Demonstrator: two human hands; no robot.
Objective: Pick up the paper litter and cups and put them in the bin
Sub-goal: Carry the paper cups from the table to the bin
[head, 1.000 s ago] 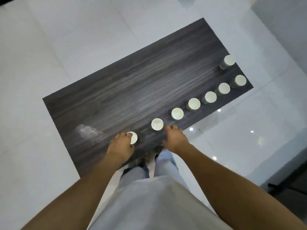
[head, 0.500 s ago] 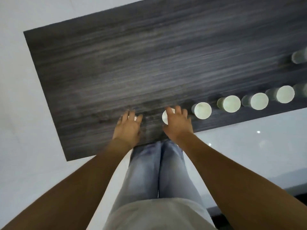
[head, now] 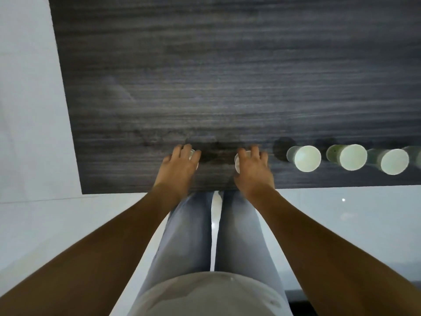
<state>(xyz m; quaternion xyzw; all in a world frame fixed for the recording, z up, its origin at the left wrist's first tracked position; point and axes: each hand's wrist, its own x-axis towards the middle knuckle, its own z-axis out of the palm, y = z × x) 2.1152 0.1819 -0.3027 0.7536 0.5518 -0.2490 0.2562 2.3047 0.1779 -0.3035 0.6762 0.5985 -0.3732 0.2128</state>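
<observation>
Early in the task: left hand (head: 176, 166) and right hand (head: 254, 168) each curl a grip around a paper cup (head: 192, 156) near the dark surface (head: 205, 76) front edge, three more cups (head: 304, 158) standing rightward, no bin visible.

The table (head: 227, 76) under my hands is dark charcoal grey, streaked with fine paler grey grain lines running along its length, with darker smudged patches near its front edge. The cup under my left hand (head: 177, 167) shows only a sliver of white rim (head: 192, 153), and the one under my right hand (head: 255, 169) shows a white edge (head: 237, 164) too. The cups (head: 304, 158) along the front edge toward the right end are pale greenish white, their tops glowing creamy white. The floor (head: 29, 133) is pale bluish-white tile. My trousers (head: 189, 236) are faded light blue denim and my top (head: 209, 295) is off-white
</observation>
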